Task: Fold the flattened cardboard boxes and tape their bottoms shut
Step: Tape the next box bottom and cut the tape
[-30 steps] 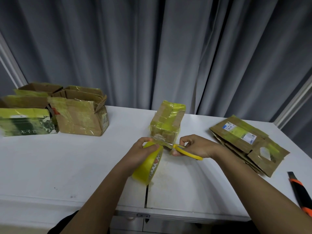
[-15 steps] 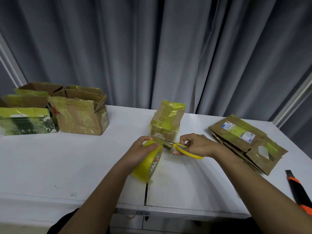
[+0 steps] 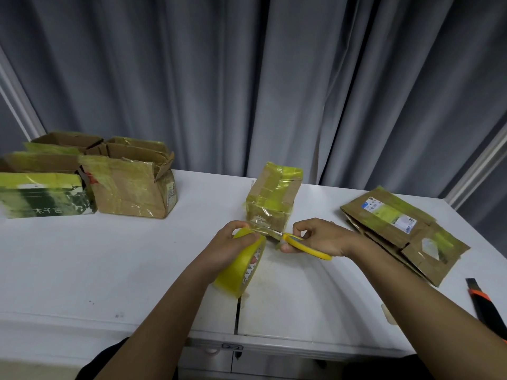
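Observation:
A small folded cardboard box (image 3: pixel 271 198), wrapped in yellowish tape, stands in the middle of the white table (image 3: pixel 82 270). My left hand (image 3: pixel 233 248) grips a yellow tape roll (image 3: pixel 241 267) just in front of the box, and a strip of tape runs from the roll to the box. My right hand (image 3: pixel 321 237) holds yellow-handled scissors (image 3: pixel 304 244), whose blades meet the tape strip between roll and box. A stack of flattened boxes (image 3: pixel 397 231) lies on the right.
Several folded, taped boxes (image 3: pixel 129 187) stand at the table's far left, one with a green printed side (image 3: pixel 41 198). An orange and black utility knife (image 3: pixel 485 308) lies at the right edge. A grey curtain hangs behind the table.
Both hands stay almost still. The scissors have closed in slightly on the tape strip between the roll and the box.

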The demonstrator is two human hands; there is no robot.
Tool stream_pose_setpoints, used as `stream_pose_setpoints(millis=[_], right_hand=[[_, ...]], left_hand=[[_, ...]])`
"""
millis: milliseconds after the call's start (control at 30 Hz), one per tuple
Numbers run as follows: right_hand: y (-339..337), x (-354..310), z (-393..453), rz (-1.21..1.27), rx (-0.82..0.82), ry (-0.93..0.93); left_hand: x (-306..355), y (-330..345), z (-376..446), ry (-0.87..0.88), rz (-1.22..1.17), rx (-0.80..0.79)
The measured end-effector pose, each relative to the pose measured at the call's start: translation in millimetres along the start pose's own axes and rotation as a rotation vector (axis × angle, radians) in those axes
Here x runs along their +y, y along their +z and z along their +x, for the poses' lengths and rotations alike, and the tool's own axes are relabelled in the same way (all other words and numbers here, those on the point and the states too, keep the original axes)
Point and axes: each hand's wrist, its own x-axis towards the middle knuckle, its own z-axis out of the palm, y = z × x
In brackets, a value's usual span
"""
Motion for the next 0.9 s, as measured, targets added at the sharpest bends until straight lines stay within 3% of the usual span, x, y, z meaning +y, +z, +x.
stream_pose_setpoints(millis=[367, 433, 567, 633, 900], right_hand=[[-9, -1, -7, -0.102, 0.167, -0.075], [-9, -1, -9, -0.128, 0.180, -0.080], [-5, 1, -8, -0.212, 0.191, -0.097], [-4, 0, -6, -0.252, 0.213, -0.097], [9, 7, -3, -0.371, 0.360, -0.138]], left_hand=[[-5, -6, 2, 0.048, 0.110, -0.017], [-9, -12, 2, 0.113, 0.296, -0.001], [-24, -25, 3, 0.179, 0.969, 0.026], [-28, -28, 4, 0.165, 1.131, 0.019], [-51, -21, 10, 0.139, 1.105, -0.135]])
